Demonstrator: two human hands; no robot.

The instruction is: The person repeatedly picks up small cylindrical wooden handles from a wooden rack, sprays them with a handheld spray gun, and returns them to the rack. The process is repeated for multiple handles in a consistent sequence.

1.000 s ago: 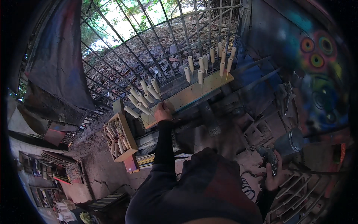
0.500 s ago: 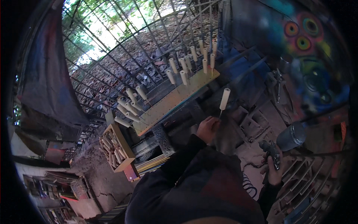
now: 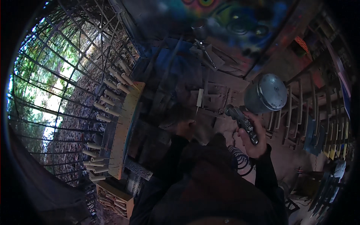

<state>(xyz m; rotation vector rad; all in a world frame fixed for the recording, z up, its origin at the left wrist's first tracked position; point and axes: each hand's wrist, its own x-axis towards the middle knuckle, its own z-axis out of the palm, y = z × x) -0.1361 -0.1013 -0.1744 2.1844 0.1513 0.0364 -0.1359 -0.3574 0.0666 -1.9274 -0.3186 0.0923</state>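
My left hand (image 3: 185,129) is closed on a thin rod, with a pale wooden cylinder (image 3: 200,98) upright on its far end. In my right hand (image 3: 257,142) is a dark metal spray gun (image 3: 245,122), its front end pointing left toward the cylinder but apart from it. A coiled hose (image 3: 240,160) hangs below that hand. To the left stands a long yellowish board (image 3: 126,123) full of small holes. Several more pale cylinders (image 3: 108,100) stand on thin rods along it, in two groups with a gap between.
A wooden box (image 3: 117,192) of loose sticks sits at the board's near end. Beside my right hand stands a lidded grey metal pot (image 3: 272,92). Another spray gun (image 3: 201,45) lies ahead, before a paint-splashed panel (image 3: 232,22). Curved racks (image 3: 298,108) line the right; a barred opening (image 3: 56,93) the left.
My view has turned right, so the board now lies at the left. The spray gun has come up nearer the cylinder in my left hand. Both hands keep their hold.
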